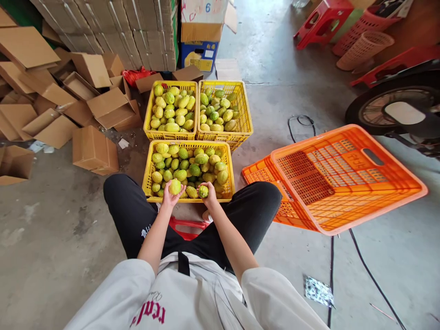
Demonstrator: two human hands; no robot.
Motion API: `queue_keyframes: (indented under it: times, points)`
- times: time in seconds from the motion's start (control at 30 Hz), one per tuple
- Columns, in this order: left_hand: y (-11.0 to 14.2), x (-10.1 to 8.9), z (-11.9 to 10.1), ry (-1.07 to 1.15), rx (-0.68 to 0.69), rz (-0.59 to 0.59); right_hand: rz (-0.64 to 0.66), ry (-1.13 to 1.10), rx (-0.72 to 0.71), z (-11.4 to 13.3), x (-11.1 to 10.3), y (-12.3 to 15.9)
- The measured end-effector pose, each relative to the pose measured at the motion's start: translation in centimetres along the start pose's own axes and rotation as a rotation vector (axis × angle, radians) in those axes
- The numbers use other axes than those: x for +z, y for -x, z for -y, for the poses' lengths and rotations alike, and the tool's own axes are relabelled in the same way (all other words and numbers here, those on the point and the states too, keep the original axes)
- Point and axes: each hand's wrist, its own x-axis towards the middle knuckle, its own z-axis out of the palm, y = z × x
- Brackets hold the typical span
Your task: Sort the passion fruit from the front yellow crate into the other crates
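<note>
My left hand (168, 198) is closed round a pale yellow, oval fruit (174, 186), held over the front edge of the near yellow crate (147, 178). A hand's width to the right, my right hand (210, 198) grips a smaller green-yellow fruit (203, 191). That crate is filled with many similar fruits, from yellow to deep green; their exact kind is hard to tell. Two more yellow crates stand side by side behind it. The back left crate (146, 121) is heaped with yellower fruit, and the back right crate (244, 112) is partly filled.
A big orange crate (343, 227) lies tilted at my right, nothing visible inside. Cardboard boxes (94, 149) are piled at the left. A motorcycle wheel (374, 105), red stool (323, 23) and pink baskets (364, 48) stand at the right. Black cables (373, 275) cross the floor.
</note>
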Motion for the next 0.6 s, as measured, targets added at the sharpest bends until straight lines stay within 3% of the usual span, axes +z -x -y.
queue_keyframes:
  times: [0.23, 0.37, 0.6]
  points:
    - [-0.4, -0.2, -0.5, 0.015, -0.032, -0.137, 0.024, 0.089, 0.001, -0.5, -0.4, -1.1]
    - [-0.6, -0.5, -0.5, 0.009, -0.002, -0.182, 0.14, 0.099, 0.029, -0.7, -0.1, -0.6]
    - [-0.2, 0.1, -0.5, 0.034, 0.083, -0.043, 0.405, 0.085, 0.031, -0.3, 1.0, 1.4]
